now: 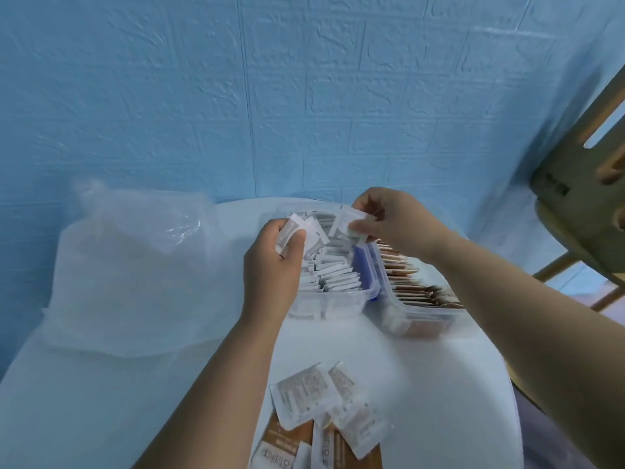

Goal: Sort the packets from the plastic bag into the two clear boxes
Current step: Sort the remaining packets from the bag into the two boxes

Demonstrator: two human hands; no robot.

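Two clear boxes stand side by side at the back of the round white table. The left box [338,299] holds rows of white packets; the right box [422,319] holds brown packets. My left hand [270,265] grips a small bunch of white packets [304,235] above the left box. My right hand [389,221] pinches one white packet [345,225] over the same box. A large translucent plastic bag [135,272] lies on the table's left side. Loose white and brown packets [324,411] lie in a heap near the front edge.
The white table [422,384] shows bare surface between the boxes and the loose heap. A blue textured wall [304,96] rises right behind it. A wooden chair [581,198] stands at the right.
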